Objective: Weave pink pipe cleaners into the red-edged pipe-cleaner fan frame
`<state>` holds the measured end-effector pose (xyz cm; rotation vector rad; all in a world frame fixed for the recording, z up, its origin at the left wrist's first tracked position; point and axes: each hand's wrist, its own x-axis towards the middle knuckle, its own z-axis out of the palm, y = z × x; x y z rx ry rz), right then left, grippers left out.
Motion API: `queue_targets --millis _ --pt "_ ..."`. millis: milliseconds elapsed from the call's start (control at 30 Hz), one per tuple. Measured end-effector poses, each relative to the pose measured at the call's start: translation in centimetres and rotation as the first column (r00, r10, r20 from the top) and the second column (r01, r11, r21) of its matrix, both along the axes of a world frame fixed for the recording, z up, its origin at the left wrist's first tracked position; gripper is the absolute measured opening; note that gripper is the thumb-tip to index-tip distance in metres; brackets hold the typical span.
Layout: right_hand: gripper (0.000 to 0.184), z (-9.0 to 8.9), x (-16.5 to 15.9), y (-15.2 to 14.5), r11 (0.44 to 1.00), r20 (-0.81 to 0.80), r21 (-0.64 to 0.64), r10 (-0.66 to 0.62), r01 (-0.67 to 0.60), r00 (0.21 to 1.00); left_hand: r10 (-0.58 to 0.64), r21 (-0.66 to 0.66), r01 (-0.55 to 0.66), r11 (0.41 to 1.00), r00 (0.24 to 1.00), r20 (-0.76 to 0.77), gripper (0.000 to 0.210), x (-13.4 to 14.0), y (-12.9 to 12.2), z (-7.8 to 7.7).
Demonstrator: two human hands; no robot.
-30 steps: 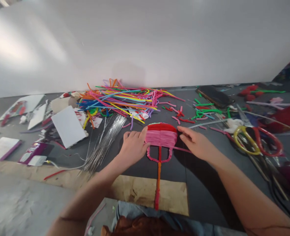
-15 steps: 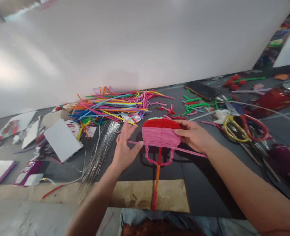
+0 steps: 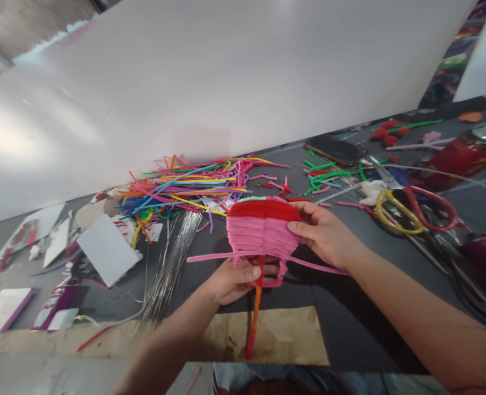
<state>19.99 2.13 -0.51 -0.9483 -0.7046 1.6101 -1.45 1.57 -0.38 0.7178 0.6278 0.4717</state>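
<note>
A pipe-cleaner figure (image 3: pixel 263 233), red on top and pink below, is held up over the dark table in front of me. My right hand (image 3: pixel 323 230) grips its right edge, thumb on the front and fingers behind. My left hand (image 3: pixel 238 280) is closed on the figure's stem (image 3: pixel 257 302) just beneath the pink part, thumb in front. The stem runs red, then orange, then pinkish red at its lower end. A loop of twisted pink pipe cleaner (image 3: pixel 283 271) hangs under the body. One long pink pipe cleaner (image 3: pixel 210 256) crosses its bottom edge, sticking out both sides.
A pile of coloured pipe cleaners (image 3: pixel 185 184) lies behind, with silver wires (image 3: pixel 171 263) at left. Scissors (image 3: pixel 416 211), a black phone (image 3: pixel 335 149) and a red can (image 3: pixel 467 151) stand or lie at right. Brown paper (image 3: pixel 284 334) lines the front edge.
My left hand has moved from the figure's left side, near the long pink pipe cleaner, down and right onto the stem. The right hand keeps its grip.
</note>
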Motion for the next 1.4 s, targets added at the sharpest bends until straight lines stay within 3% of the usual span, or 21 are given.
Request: queue_targets --millis 133,233,300,400,500,567,633,833,1067,1200,1400 --pt "0.040 0.0 0.8 0.2 0.999 0.057 -0.007 0.053 -0.053 0.997 0.117 -0.134 -0.116 0.984 0.993 0.005 0.031 0.4 -0.2 -0.9" --pt "0.040 0.2 2.1 0.3 0.992 0.225 -0.016 0.127 -0.126 0.966 0.167 -0.125 -0.164 0.979 0.986 0.012 0.029 0.0 0.0 -0.5" --pt "0.041 0.5 2.8 0.1 0.971 0.409 -0.015 0.225 -0.240 0.884 0.202 -0.078 -0.201 0.976 0.979 0.006 0.028 -0.4 0.2 -0.2" --pt "0.042 1.0 3.0 -0.3 0.917 0.643 -0.052 0.334 -0.396 0.689 0.209 -0.020 -0.210 0.978 0.978 -0.007 0.027 -0.8 0.3 0.0" --pt "0.040 1.5 2.2 -0.7 0.864 0.730 -0.106 0.404 -0.493 0.551 0.179 -0.005 -0.179 0.984 0.984 -0.007 0.030 -0.9 0.3 -0.3" --pt "0.039 1.6 1.6 -0.7 0.833 0.736 -0.125 0.442 -0.538 0.513 0.172 -0.028 -0.172 0.985 0.985 -0.002 0.035 -0.9 0.3 -0.4" --pt "0.039 1.4 1.1 -0.8 0.808 0.700 -0.137 0.488 -0.573 0.522 0.186 -0.062 -0.185 0.981 0.983 0.006 0.039 -0.8 0.3 -0.4" --pt "0.036 0.6 0.6 -0.9 0.792 0.460 -0.142 0.584 -0.594 0.669 0.201 -0.102 -0.201 0.974 0.980 -0.014 0.038 -1.0 0.3 0.1" --pt "0.021 1.0 0.3 -1.1 0.857 0.550 -0.101 0.471 -0.505 0.690 0.214 -0.089 -0.214 0.973 0.977 -0.007 0.038 -1.2 0.2 0.0" --pt "0.022 1.0 0.1 -1.2 0.879 0.577 -0.124 0.442 -0.461 0.687 0.222 -0.065 -0.222 0.973 0.975 -0.008 0.038 -1.1 0.1 -0.1" --pt "0.025 1.4 -0.2 -1.4 0.938 0.676 -0.068 0.294 -0.339 0.676 0.255 -0.055 -0.257 0.965 0.966 -0.030 0.039 -1.0 -0.2 0.2"
